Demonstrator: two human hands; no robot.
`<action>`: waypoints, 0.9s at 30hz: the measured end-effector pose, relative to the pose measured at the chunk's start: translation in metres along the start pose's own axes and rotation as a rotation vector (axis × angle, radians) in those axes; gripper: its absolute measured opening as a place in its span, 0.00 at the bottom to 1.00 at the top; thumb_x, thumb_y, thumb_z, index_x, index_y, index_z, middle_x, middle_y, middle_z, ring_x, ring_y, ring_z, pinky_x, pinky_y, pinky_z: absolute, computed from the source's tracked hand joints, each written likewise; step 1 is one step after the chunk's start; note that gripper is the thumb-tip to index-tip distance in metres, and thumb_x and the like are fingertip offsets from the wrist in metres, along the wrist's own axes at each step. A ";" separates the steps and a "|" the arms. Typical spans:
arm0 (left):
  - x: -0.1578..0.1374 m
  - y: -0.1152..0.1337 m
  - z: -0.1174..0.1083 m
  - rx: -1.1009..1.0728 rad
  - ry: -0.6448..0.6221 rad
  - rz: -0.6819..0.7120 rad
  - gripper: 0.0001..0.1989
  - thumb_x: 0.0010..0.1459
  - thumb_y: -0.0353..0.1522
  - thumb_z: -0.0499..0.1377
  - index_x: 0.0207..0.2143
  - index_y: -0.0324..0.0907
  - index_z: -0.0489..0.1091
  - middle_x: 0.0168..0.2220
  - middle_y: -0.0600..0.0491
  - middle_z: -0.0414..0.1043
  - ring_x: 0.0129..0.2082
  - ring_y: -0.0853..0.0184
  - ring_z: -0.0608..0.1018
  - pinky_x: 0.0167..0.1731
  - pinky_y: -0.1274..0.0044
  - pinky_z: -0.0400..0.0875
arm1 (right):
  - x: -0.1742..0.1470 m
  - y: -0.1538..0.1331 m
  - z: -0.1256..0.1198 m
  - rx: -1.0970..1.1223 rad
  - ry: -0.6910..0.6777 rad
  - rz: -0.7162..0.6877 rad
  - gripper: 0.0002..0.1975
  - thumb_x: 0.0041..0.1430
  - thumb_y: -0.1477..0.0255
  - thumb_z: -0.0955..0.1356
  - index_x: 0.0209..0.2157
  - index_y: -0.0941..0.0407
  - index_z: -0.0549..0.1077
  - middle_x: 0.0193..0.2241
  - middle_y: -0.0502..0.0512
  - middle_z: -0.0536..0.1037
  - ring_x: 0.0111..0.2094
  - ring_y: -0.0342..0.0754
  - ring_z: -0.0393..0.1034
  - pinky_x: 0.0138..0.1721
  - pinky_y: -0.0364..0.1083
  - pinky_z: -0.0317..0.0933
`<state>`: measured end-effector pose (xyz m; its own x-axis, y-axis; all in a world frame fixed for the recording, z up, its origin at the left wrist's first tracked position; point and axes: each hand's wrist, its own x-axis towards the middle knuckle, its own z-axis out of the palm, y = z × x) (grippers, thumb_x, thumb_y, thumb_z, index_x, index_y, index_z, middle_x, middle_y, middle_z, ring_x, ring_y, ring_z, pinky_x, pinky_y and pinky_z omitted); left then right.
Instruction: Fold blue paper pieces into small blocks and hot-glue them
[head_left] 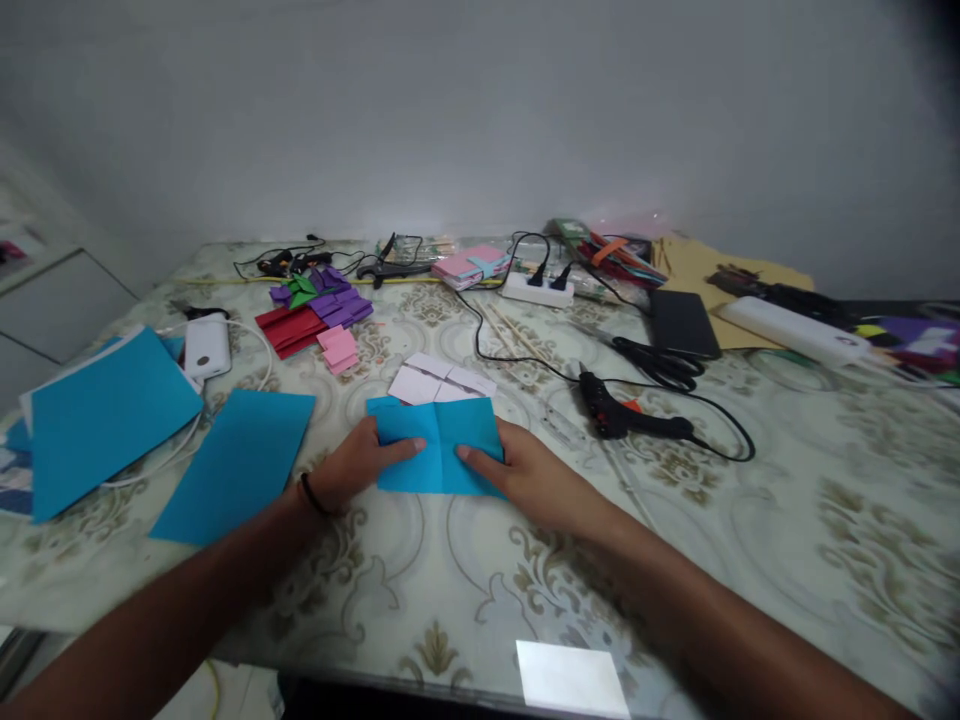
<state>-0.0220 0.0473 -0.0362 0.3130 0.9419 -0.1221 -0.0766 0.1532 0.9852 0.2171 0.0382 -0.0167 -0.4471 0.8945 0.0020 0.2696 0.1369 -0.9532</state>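
A piece of blue paper [442, 470] with a vertical crease down its middle is held between my two hands, above the patterned tabletop. My left hand [367, 462] grips its left side, thumb lying on the front face. On the right side my right hand [525, 465] holds the same paper, its thumb also on top and its fingers hidden behind. Just beyond the paper lies a folded white paper piece [424, 378]. A blue sheet [236, 465] rests on the table left of my left hand.
At far left is a stack of blue and white sheets [112, 420] beside a white power bank [208, 345]. Folded red paper [289, 328] and purple paper [337, 303] lie behind. On the right are a black glue gun [630, 415], scissors [652, 360], and a white power strip [536, 289] with cords.
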 end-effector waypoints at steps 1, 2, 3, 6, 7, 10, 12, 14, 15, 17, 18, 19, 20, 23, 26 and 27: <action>0.001 0.000 0.000 0.025 -0.011 -0.011 0.14 0.52 0.35 0.74 0.38 0.38 0.78 0.28 0.54 0.75 0.30 0.63 0.78 0.30 0.75 0.73 | 0.000 0.000 -0.004 -0.010 -0.027 0.002 0.13 0.66 0.62 0.67 0.44 0.55 0.78 0.40 0.56 0.82 0.42 0.56 0.75 0.44 0.52 0.69; 0.003 0.001 -0.001 0.064 -0.030 -0.017 0.16 0.52 0.36 0.73 0.41 0.39 0.77 0.30 0.54 0.77 0.32 0.63 0.78 0.32 0.75 0.74 | 0.000 0.001 -0.008 -0.014 -0.052 0.006 0.14 0.66 0.61 0.68 0.44 0.56 0.78 0.40 0.56 0.82 0.41 0.56 0.75 0.44 0.52 0.69; 0.004 0.001 -0.001 0.112 -0.053 -0.020 0.18 0.52 0.37 0.73 0.43 0.39 0.77 0.32 0.53 0.78 0.35 0.62 0.79 0.33 0.75 0.74 | 0.000 0.003 -0.011 -0.005 -0.076 0.016 0.15 0.65 0.60 0.68 0.44 0.56 0.79 0.40 0.56 0.82 0.40 0.55 0.75 0.43 0.51 0.69; 0.008 0.001 -0.004 0.218 -0.118 -0.013 0.17 0.53 0.40 0.72 0.40 0.38 0.79 0.35 0.52 0.79 0.34 0.63 0.79 0.32 0.76 0.73 | 0.002 0.013 -0.015 0.131 -0.112 0.071 0.20 0.64 0.58 0.70 0.48 0.58 0.78 0.41 0.56 0.82 0.39 0.52 0.75 0.41 0.49 0.69; 0.008 0.001 -0.005 0.233 -0.130 -0.018 0.16 0.54 0.41 0.72 0.38 0.38 0.79 0.33 0.52 0.79 0.32 0.64 0.78 0.30 0.76 0.72 | 0.002 0.017 -0.015 0.202 -0.118 0.095 0.21 0.64 0.58 0.71 0.51 0.58 0.78 0.41 0.56 0.82 0.38 0.51 0.76 0.40 0.48 0.69; 0.009 0.000 -0.010 0.247 -0.119 0.003 0.14 0.55 0.40 0.72 0.40 0.42 0.82 0.34 0.53 0.81 0.34 0.61 0.80 0.33 0.75 0.72 | 0.001 0.026 -0.013 0.375 -0.128 0.131 0.20 0.62 0.61 0.72 0.51 0.57 0.78 0.40 0.55 0.82 0.36 0.48 0.76 0.37 0.46 0.69; 0.008 0.000 -0.012 0.273 -0.158 0.054 0.12 0.56 0.39 0.71 0.42 0.46 0.84 0.40 0.52 0.84 0.42 0.58 0.81 0.40 0.73 0.73 | -0.001 0.030 -0.012 0.426 -0.136 0.121 0.14 0.60 0.65 0.73 0.45 0.56 0.80 0.37 0.54 0.82 0.34 0.47 0.75 0.36 0.44 0.67; 0.007 0.001 -0.013 0.235 -0.266 0.055 0.13 0.58 0.40 0.69 0.44 0.48 0.85 0.44 0.50 0.85 0.43 0.56 0.82 0.40 0.72 0.74 | -0.003 0.033 -0.013 0.454 -0.151 0.122 0.09 0.59 0.68 0.73 0.40 0.57 0.81 0.33 0.52 0.81 0.31 0.45 0.73 0.32 0.43 0.64; 0.006 0.001 -0.013 0.207 -0.280 0.062 0.13 0.59 0.41 0.69 0.44 0.48 0.85 0.44 0.49 0.85 0.42 0.57 0.82 0.39 0.72 0.74 | -0.004 0.034 -0.014 0.468 -0.158 0.128 0.07 0.59 0.69 0.72 0.38 0.57 0.81 0.31 0.52 0.80 0.29 0.43 0.71 0.30 0.42 0.62; 0.004 0.003 -0.013 0.188 -0.286 0.075 0.14 0.59 0.43 0.68 0.43 0.46 0.85 0.42 0.48 0.84 0.41 0.57 0.81 0.37 0.73 0.73 | -0.005 0.035 -0.015 0.498 -0.159 0.136 0.07 0.59 0.70 0.72 0.38 0.56 0.80 0.29 0.50 0.78 0.25 0.41 0.68 0.27 0.40 0.58; 0.003 0.004 -0.013 0.191 -0.294 0.073 0.16 0.58 0.44 0.68 0.44 0.45 0.84 0.42 0.48 0.83 0.41 0.58 0.81 0.37 0.73 0.72 | -0.005 0.035 -0.016 0.514 -0.158 0.135 0.07 0.58 0.71 0.72 0.38 0.56 0.80 0.28 0.50 0.78 0.26 0.41 0.68 0.27 0.40 0.58; 0.003 0.005 -0.013 0.186 -0.302 0.061 0.18 0.58 0.44 0.68 0.45 0.44 0.83 0.43 0.48 0.83 0.40 0.58 0.80 0.37 0.73 0.72 | -0.006 0.034 -0.016 0.538 -0.158 0.133 0.08 0.57 0.71 0.72 0.39 0.56 0.80 0.29 0.50 0.78 0.27 0.42 0.69 0.28 0.40 0.59; 0.003 0.006 -0.013 0.188 -0.302 0.048 0.19 0.57 0.44 0.69 0.47 0.45 0.82 0.43 0.48 0.82 0.39 0.59 0.80 0.37 0.73 0.71 | -0.005 0.034 -0.017 0.571 -0.163 0.131 0.09 0.56 0.71 0.72 0.40 0.57 0.80 0.30 0.51 0.79 0.28 0.43 0.71 0.30 0.41 0.61; 0.004 0.010 -0.013 0.262 -0.295 0.037 0.21 0.53 0.39 0.73 0.49 0.46 0.80 0.45 0.50 0.80 0.42 0.59 0.78 0.41 0.72 0.70 | -0.004 0.034 -0.018 0.682 -0.202 0.130 0.16 0.52 0.70 0.70 0.43 0.58 0.80 0.32 0.55 0.81 0.33 0.49 0.76 0.36 0.45 0.67; 0.004 0.014 -0.013 0.280 -0.314 0.048 0.25 0.49 0.42 0.75 0.49 0.47 0.80 0.47 0.51 0.78 0.46 0.57 0.77 0.44 0.72 0.68 | -0.003 0.036 -0.019 0.773 -0.247 0.121 0.22 0.48 0.71 0.68 0.46 0.59 0.81 0.38 0.58 0.81 0.33 0.51 0.78 0.36 0.47 0.71; 0.004 0.014 -0.014 0.258 -0.334 0.051 0.27 0.48 0.46 0.75 0.50 0.47 0.79 0.47 0.50 0.78 0.47 0.56 0.77 0.44 0.71 0.68 | -0.003 0.037 -0.020 0.798 -0.256 0.118 0.23 0.47 0.71 0.68 0.46 0.59 0.81 0.41 0.58 0.81 0.34 0.52 0.78 0.37 0.48 0.72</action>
<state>-0.0351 0.0574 -0.0245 0.6079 0.7910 -0.0686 0.1260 -0.0108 0.9920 0.2451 0.0488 -0.0455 -0.6588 0.7472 -0.0876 -0.3134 -0.3784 -0.8710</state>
